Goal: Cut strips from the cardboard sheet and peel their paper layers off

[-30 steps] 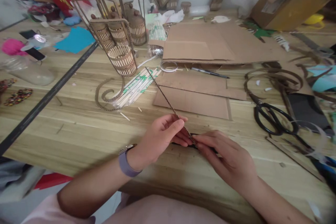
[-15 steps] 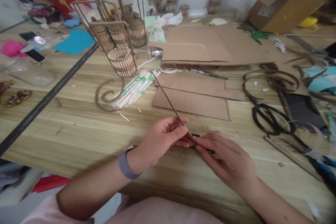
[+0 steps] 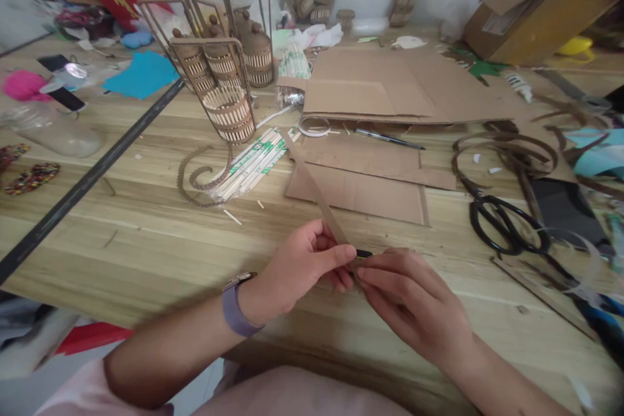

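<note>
A long narrow cardboard strip [image 3: 316, 190] slants up and away from my hands, its flat brown face toward me. My left hand [image 3: 309, 257] pinches it between thumb and fingers near its lower part. At the strip's near end, my right hand [image 3: 414, 296] is closed with the fingertips pressed on it. A dark object with a yellow edge [image 3: 363, 253] shows between the two hands; most of it is hidden, and I cannot tell which hand bears it. Beyond the strip lie flat cardboard pieces [image 3: 361, 192] and a packet of wrapped sticks [image 3: 253, 162].
Slatted cardboard containers with tall handles [image 3: 229, 114] stand at the back left, near a curled corrugated strip [image 3: 182, 175]. Large cardboard sheets [image 3: 361, 91] and a pen [image 3: 389, 139] lie beyond my hands. Black-handled scissors [image 3: 509, 224] are at the right. A glass jar [image 3: 53, 130] lies far left.
The cardboard strip has turned from edge-on to showing its flat face. My fingers have shifted slightly around its near end; both hands stay in about the same place.
</note>
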### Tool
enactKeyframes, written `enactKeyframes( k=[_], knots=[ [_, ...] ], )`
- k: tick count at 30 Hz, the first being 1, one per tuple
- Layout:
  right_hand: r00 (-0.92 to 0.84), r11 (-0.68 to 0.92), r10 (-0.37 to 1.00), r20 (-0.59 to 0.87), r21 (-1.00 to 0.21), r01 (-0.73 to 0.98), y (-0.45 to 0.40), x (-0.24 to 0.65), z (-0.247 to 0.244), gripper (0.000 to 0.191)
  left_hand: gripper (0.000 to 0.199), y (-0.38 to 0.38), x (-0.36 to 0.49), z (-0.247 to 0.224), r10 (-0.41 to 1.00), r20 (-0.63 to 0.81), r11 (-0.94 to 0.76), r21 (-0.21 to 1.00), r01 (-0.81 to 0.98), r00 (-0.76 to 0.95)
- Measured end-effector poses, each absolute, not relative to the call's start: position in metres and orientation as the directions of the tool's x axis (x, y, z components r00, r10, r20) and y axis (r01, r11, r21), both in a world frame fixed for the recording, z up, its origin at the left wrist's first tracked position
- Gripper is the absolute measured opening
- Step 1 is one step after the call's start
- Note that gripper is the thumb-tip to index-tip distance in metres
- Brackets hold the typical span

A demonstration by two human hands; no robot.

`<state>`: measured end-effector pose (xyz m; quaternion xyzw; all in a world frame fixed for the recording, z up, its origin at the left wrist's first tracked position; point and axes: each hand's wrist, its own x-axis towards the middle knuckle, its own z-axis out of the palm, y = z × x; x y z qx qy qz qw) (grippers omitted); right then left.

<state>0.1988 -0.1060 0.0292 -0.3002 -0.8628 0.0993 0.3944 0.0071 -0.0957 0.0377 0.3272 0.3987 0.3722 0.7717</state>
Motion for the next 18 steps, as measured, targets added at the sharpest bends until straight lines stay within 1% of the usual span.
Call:
enactKeyframes(
  k=[3,7,11,13,15,18],
  knots=[
    [-0.455,0.761,0.643,0.616,-0.448,0.469,-0.107,0.1985,0.0294,0.02,0.049,-0.0963,0.0076,0.0374,0.843,-0.36,0.496,0.807,-0.321,0.4],
    [-0.338,0.663,0.746,0.574,-0.584,0.469,-0.106,0.1979,0.0292,0.015,0.051,-0.0986,0.0089,0.0355,0.836,-0.33,0.488,0.813,-0.318,0.44],
    [-0.277,0.52,0.853,0.441,-0.759,0.393,-0.1047,0.1977,0.0268,0.01,0.044,-0.1018,0.0105,0.0327,0.833,-0.331,0.478,0.833,-0.277,0.444],
    [-0.268,0.448,0.89,0.369,-0.821,0.354,-0.1047,0.1977,0.0259,0.008,0.039,-0.1028,0.0108,0.032,0.837,-0.338,0.47,0.846,-0.251,0.43],
    [-0.261,0.394,0.912,0.318,-0.855,0.336,-0.105,0.1977,0.026,0.007,0.035,-0.1035,0.0107,0.0319,0.839,-0.348,0.463,0.86,-0.214,0.417],
    [-0.264,0.358,0.922,0.282,-0.88,0.31,-0.1049,0.1975,0.0268,0.008,0.029,-0.1046,0.0107,0.0334,0.849,-0.351,0.439,0.884,-0.159,0.394]
  ],
)
